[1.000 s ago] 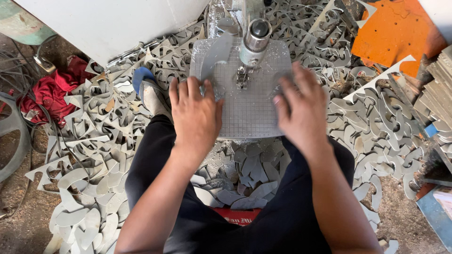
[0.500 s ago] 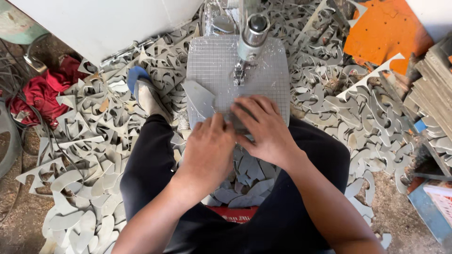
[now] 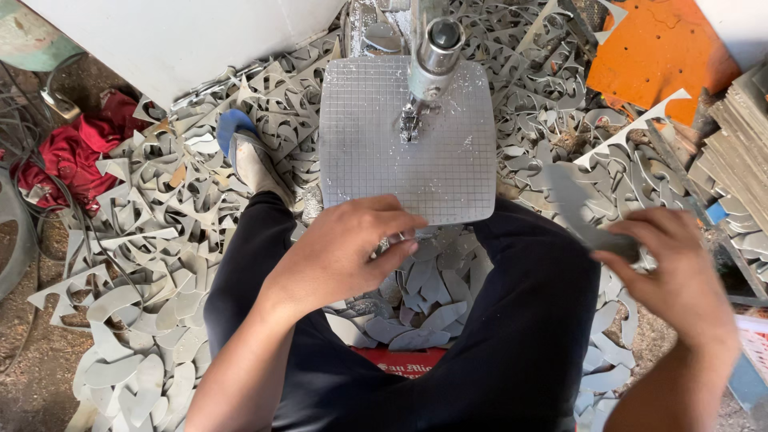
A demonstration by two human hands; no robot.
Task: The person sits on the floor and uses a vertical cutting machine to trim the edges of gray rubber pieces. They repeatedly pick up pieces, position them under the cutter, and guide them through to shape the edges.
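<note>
I sit at a small grey gridded machine table [image 3: 376,152] with a metal cutter head [image 3: 436,52] standing over its far half. My left hand [image 3: 340,256] hovers at the table's near edge with fingers curled and thumb close to forefinger; whether it pinches a piece is unclear. My right hand [image 3: 680,272] is out to the right, past my knee, gripping a blurred grey offcut strip [image 3: 572,200] by its end. Several grey cut shoe-sole-shaped pieces [image 3: 432,296] lie heaped between my legs, below the table edge.
Grey offcut scraps [image 3: 144,264] cover the floor all round. My foot in a blue sandal [image 3: 252,156] rests left of the table. An orange board [image 3: 656,48] and stacked boards [image 3: 740,144] lie at the right, red cloth [image 3: 76,148] at the left, a red crate [image 3: 400,362] under my legs.
Both hands were flat on the table, then met at its near edge. Now my right hand has swung out to the right with the grey offcut; the left stays by the edge.
</note>
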